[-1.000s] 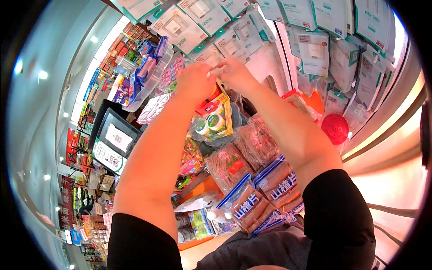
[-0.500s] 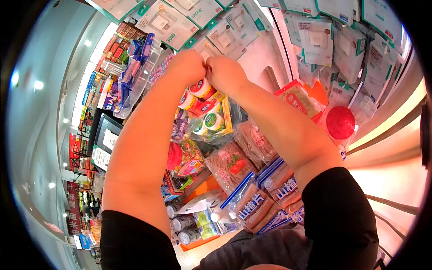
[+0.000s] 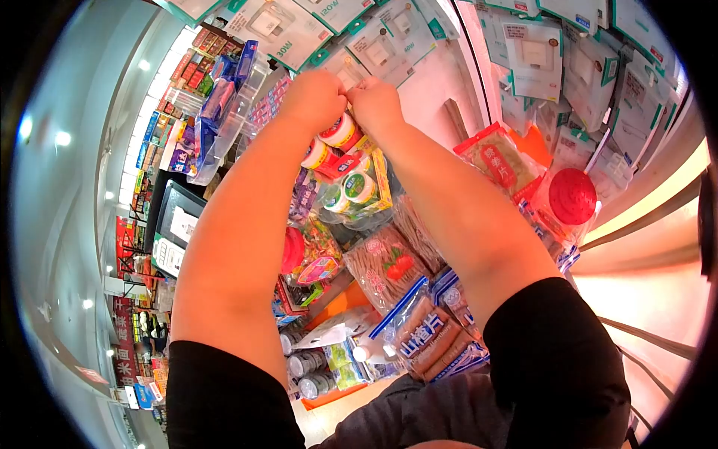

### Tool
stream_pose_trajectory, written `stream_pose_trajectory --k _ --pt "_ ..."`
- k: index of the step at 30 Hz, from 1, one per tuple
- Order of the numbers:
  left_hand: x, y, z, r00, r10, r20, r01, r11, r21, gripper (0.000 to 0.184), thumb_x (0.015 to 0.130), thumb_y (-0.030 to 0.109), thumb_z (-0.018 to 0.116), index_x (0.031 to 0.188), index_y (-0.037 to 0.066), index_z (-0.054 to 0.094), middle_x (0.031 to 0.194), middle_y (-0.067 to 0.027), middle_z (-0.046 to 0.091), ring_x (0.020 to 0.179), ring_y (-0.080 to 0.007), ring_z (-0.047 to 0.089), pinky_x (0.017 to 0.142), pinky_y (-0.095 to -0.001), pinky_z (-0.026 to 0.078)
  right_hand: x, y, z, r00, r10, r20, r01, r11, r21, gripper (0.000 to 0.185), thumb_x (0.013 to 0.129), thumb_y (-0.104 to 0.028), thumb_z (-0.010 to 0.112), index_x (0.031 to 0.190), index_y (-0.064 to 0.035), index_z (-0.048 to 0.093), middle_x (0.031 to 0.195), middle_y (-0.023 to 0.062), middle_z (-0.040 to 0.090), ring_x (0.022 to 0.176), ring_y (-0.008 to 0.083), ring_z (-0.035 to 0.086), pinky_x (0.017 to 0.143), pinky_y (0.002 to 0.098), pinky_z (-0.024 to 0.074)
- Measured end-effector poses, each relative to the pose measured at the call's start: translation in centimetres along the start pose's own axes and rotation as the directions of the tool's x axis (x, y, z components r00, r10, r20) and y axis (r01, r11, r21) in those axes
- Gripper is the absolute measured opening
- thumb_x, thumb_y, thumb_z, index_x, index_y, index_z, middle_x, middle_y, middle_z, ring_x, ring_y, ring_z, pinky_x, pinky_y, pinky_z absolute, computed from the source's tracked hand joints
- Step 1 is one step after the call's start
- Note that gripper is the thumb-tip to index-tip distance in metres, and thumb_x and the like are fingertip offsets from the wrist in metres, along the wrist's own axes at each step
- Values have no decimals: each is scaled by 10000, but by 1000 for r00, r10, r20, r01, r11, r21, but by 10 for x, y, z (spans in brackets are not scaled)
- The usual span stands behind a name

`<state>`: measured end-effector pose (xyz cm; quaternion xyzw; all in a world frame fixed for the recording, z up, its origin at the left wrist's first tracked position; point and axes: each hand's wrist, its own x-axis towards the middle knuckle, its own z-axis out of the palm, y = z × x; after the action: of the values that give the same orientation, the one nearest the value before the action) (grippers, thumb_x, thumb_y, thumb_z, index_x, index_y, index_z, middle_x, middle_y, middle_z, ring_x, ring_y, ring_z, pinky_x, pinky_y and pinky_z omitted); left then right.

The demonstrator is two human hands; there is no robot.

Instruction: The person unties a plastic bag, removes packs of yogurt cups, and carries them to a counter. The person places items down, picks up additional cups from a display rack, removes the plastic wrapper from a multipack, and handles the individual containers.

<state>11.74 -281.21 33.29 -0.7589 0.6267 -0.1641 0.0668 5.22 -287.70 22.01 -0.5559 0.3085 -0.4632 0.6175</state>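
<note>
My left hand (image 3: 314, 99) and my right hand (image 3: 374, 103) meet at the top middle, fingers curled and pressed together. What they pinch, if anything, is hidden or too small to make out. Just past my fingers hang white-and-green charger packs (image 3: 393, 45). Right below them stand small round tubs with red and yellow labels (image 3: 340, 133). Green-lidded tubs (image 3: 359, 187) sit lower in the same cluster, within a clear container.
Bags of hawthorn snacks (image 3: 426, 337) and a strawberry-printed pack (image 3: 385, 266) lie between my forearms. To the left are a screen (image 3: 178, 224) and a clear rack of boxes (image 3: 224, 112). A red-lidded jar (image 3: 572, 196) stands right, below more hanging packs (image 3: 532, 60).
Both hands have risen slightly, still close together, and my right hand's fingers have shifted. The view has moved a little, so the goods below appear displaced.
</note>
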Motion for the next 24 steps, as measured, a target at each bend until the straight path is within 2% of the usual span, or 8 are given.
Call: stream_pose_trajectory --k 3,6,9,12,15,18,21,24 --pt "1 -1 0 1000 -12 15 12 1000 -23 153 801 193 683 877 95 772 948 -163 726 916 -355 692 836 -455 550 11 8 8 998 -39 -40 36 997 -74 225 752 -236 697 785 -14 691 830 258 683 841 415 686 752 472 532" --pt "4 -2 1 999 -37 28 37 999 -20 159 800 195 667 885 103 763 1002 -149 707 929 -362 669 831 -463 539 15 10 10 999 -39 -18 39 999 5 230 758 -243 692 808 -19 700 855 257 688 860 420 686 763 485 531" --pt "4 2 -8 997 -35 65 35 999 2 155 803 192 665 873 88 755 990 -155 704 937 -364 666 834 -463 541 16 7 -13 966 -218 140 236 963 -132 219 778 -230 666 852 -29 714 900 244 700 873 416 686 774 486 532" --pt "6 0 -7 995 44 85 -41 998 -42 127 802 163 660 846 70 735 958 -164 692 929 -367 662 816 -473 538 8 -1 -30 893 -334 302 392 906 -160 213 805 -209 626 892 -44 728 939 233 708 886 412 686 785 494 534" --pt "14 -2 -3 979 117 164 -137 984 117 90 798 113 650 817 55 715 923 -172 677 914 -373 656 805 -478 533 12 -14 -36 840 -303 450 513 713 -478 215 826 -192 596 918 -51 729 955 220 710 910 403 688 803 489 541" --pt "11 -8 4 980 185 74 -190 980 61 70 786 59 636 796 46 704 902 -164 667 909 -377 647 799 -473 528 16 -19 -34 835 -263 484 518 673 -528 217 826 -185 597 934 -53 731 955 215 712 926 398 690 816 487 547" --pt "10 -13 11 980 200 -14 -200 980 25 66 785 47 632 776 46 697 896 -158 663 908 -379 640 798 -464 524 13 -16 -26 877 -254 408 452 725 -520 215 839 -194 599 942 -70 741 953 210 716 936 392 693 816 483 550" --pt "11 -13 12 985 168 -36 -168 986 0 50 778 48 641 763 48 689 897 -150 662 894 -379 637 782 -464 520 13 -9 -15 934 -205 292 326 823 -466 210 833 -233 638 931 -90 757 939 209 720 910 403 694 799 470 554"
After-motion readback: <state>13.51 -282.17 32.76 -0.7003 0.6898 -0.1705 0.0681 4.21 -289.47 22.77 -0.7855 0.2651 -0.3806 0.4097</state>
